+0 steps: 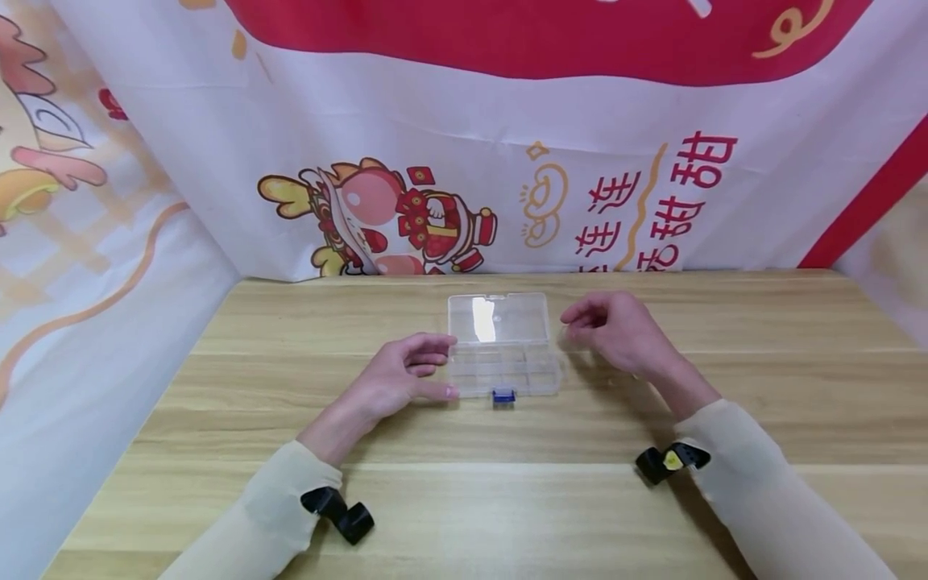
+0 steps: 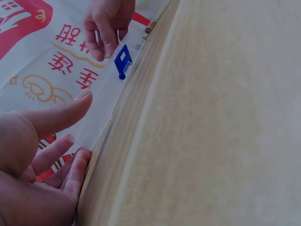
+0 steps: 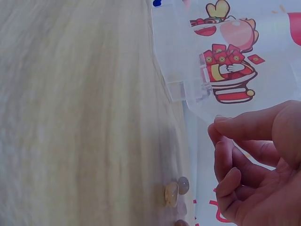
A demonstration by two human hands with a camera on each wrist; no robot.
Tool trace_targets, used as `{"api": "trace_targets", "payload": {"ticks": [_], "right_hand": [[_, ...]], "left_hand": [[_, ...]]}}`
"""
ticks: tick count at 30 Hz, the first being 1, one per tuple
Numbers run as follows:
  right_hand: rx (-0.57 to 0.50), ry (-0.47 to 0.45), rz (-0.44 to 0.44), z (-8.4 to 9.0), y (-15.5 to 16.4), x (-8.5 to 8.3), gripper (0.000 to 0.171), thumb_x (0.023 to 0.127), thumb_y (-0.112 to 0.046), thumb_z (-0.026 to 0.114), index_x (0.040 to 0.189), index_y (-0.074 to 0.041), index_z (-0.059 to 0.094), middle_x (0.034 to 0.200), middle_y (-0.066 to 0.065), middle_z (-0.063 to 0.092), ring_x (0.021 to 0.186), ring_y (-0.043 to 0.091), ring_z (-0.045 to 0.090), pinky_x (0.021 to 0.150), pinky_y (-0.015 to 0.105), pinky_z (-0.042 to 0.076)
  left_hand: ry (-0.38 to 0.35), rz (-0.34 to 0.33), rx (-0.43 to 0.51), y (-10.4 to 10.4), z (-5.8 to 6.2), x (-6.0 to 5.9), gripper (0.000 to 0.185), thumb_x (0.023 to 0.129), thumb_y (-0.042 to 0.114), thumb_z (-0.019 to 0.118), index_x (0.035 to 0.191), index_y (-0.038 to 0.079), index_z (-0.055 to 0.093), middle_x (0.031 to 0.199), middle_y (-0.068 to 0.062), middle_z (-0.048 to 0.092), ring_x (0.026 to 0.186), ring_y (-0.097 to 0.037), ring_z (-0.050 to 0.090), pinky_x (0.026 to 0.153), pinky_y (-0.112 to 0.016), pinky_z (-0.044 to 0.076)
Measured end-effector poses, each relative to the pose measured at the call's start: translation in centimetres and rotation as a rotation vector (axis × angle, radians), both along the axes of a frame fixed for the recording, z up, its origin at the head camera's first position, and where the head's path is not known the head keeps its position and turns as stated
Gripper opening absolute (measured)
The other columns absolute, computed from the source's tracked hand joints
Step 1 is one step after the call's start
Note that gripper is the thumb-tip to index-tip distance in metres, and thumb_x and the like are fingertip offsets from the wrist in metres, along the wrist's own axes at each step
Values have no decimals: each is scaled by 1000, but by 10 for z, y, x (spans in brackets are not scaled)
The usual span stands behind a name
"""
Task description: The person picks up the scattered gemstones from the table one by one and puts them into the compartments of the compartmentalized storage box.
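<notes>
Steady the box (image 1: 503,354) with your left grip (image 1: 406,374), fingers relaxed against its left side. Right grip (image 1: 616,326) hovers loosely curled, grasping nothing; beads (image 3: 175,190) lie near it on the desk (image 1: 290,451).

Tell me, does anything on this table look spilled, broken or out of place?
Nothing looks broken. The clear compartment box sits square on the wooden table, lid open, between the left hand and the right hand. The only strays are a few small pale beads lying loose on the wood near the right hand, outside the box.
</notes>
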State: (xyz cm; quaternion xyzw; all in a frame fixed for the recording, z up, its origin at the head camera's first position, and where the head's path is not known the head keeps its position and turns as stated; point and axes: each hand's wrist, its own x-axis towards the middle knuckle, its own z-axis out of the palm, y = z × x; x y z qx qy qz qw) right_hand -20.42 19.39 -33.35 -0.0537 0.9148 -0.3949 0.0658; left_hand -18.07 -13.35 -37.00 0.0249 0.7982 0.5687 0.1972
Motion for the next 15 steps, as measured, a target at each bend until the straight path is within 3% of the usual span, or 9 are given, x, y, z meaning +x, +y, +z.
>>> {"api": "trace_targets", "payload": {"ticks": [15], "right_hand": [[-13, -21, 10, 1, -12, 5, 19, 100, -8, 71, 116, -12, 79, 109, 10, 74, 97, 24, 64, 78, 30, 55]], "left_hand": [[5, -1, -2, -1, -1, 0, 70, 81, 10, 92, 144, 23, 64, 147, -4, 62, 138, -26, 57, 125, -46, 43]]}}
